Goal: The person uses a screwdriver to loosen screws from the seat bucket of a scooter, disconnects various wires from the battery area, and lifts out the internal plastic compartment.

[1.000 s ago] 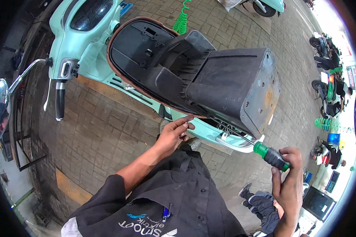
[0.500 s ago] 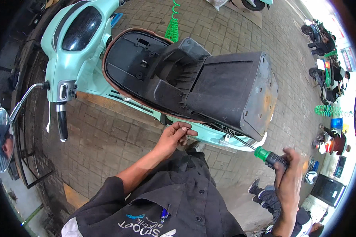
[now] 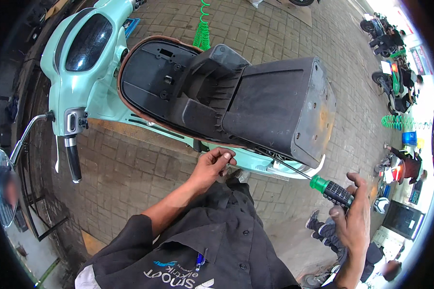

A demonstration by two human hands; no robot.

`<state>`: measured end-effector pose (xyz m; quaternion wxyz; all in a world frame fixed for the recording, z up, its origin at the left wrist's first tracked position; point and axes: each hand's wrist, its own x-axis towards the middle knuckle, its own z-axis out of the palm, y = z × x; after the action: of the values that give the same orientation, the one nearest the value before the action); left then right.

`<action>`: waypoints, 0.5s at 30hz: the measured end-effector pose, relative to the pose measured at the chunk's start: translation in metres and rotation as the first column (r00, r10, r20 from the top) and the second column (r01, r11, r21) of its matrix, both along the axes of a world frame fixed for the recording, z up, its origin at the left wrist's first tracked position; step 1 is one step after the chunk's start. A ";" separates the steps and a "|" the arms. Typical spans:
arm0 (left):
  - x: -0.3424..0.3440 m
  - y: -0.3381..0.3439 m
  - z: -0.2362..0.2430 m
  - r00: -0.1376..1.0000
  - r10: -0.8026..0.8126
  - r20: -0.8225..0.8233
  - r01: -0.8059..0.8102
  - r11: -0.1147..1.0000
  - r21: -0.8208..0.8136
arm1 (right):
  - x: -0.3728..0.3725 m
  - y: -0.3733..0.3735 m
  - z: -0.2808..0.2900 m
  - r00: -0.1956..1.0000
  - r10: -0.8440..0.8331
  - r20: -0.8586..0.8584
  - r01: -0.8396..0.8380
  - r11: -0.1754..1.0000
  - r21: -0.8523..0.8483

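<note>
My right hand (image 3: 352,216) is curled loosely round the handle of a green-and-black screwdriver (image 3: 330,189), index finger lifted. Its long shaft runs up-left under the rear of a black plastic storage box (image 3: 275,101) joined to a tipped-up seat with a brown rim (image 3: 147,77); the tip is hidden. Just below the seat's lower edge, my left hand (image 3: 217,164) pinches a small silvery piece, too small to identify. Both belong beside a mint-green scooter (image 3: 84,98), whose body shows beneath the seat and box.
A mirror (image 3: 5,185) and black metal frame (image 3: 48,226) stand at left. A green coiled hose (image 3: 202,36) lies beyond the seat. At right are parked scooters (image 3: 390,79), another hose (image 3: 402,123), a blue container (image 3: 409,138) and co-workers, one low down near my right arm (image 3: 330,236).
The view has shifted, the scooter's front now further left. My right fingers have loosened and lifted on the screwdriver handle. My left hand still pinches near the seat's edge.
</note>
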<state>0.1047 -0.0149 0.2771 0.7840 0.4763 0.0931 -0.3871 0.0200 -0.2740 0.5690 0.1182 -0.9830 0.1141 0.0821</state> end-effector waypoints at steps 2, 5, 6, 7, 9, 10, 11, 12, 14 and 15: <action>0.001 0.000 0.001 1.000 0.002 0.003 -0.002 1.000 -0.003 | 0.003 0.001 -0.002 0.978 0.154 0.140 -0.162 0.986 0.044; 0.001 0.000 0.004 1.000 0.001 -0.013 -0.002 1.000 -0.013 | 0.007 0.000 -0.004 0.968 0.249 0.041 -0.249 0.968 0.009; 0.001 -0.001 0.005 1.000 -0.002 -0.016 0.001 1.000 -0.023 | 0.008 -0.001 -0.005 0.971 0.228 0.070 -0.227 0.974 -0.017; 0.001 -0.002 0.006 1.000 -0.001 -0.023 0.001 1.000 -0.014 | 0.010 -0.002 -0.005 0.981 0.191 0.031 -0.190 0.981 -0.046; 0.000 -0.005 0.007 1.000 -0.007 -0.030 0.007 1.000 0.002 | 0.013 -0.003 -0.004 0.990 0.140 0.010 -0.138 0.986 -0.093; -0.001 -0.007 0.007 0.998 0.029 -0.049 -0.029 1.000 0.006 | 0.015 -0.003 -0.005 0.989 0.140 0.038 -0.136 0.986 -0.102; -0.002 -0.009 0.008 0.996 0.065 -0.068 -0.064 0.998 0.011 | 0.015 -0.002 -0.004 0.986 0.163 0.035 -0.158 0.982 -0.107; -0.002 -0.011 0.009 0.991 0.096 -0.090 -0.096 0.995 0.005 | 0.017 0.000 -0.002 0.985 0.174 0.022 -0.169 0.977 -0.128; -0.004 -0.014 0.010 0.969 0.145 -0.200 -0.158 0.986 -0.054 | 0.017 0.003 0.006 0.978 0.210 -0.005 -0.208 0.967 -0.150; -0.004 -0.015 0.012 0.950 0.170 -0.260 -0.198 0.977 -0.082 | 0.017 0.004 0.013 0.972 0.235 -0.017 -0.234 0.960 -0.153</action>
<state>0.1006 -0.0296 0.2888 0.8230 0.3697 0.2149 -0.3740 0.0365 -0.2697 0.5817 0.0314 -0.9958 0.0028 0.0859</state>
